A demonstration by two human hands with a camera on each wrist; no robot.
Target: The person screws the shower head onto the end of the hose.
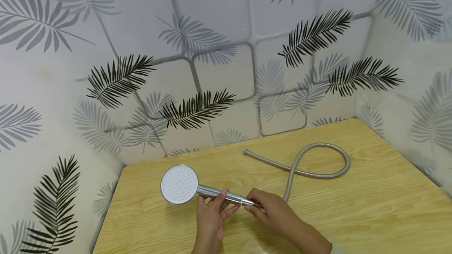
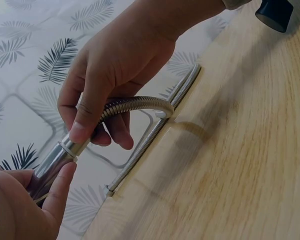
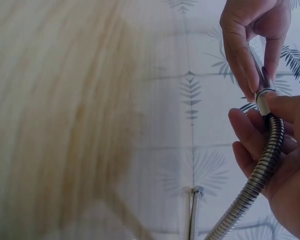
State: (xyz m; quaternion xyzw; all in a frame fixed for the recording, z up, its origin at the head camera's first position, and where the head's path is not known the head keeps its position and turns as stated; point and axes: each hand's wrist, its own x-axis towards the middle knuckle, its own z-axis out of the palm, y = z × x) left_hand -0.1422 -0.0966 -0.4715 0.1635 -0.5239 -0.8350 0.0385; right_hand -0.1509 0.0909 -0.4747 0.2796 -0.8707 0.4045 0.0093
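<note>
A chrome hand shower [image 1: 179, 184] with a round white spray face is held above the wooden table, its face turned up. My left hand [image 1: 210, 218] grips its handle [image 1: 208, 191] from below, thumb on top. At the handle's lower end, my right hand [image 1: 273, 213] pinches the smooth metal end fitting [image 3: 262, 106] of a flexible metal shower hose [image 3: 262, 172]. Fitting and handle meet end to end in both wrist views; whether they are threaded together I cannot tell. From the right hand the hose runs back in a loop over the table.
The wooden table [image 1: 141, 211] stands against walls with a leaf pattern [image 1: 226, 77]. The hose's free end, with a hex nut [image 1: 245, 151], lies towards the table's back edge. In the left wrist view a dark object [image 2: 274, 15] shows at the top right.
</note>
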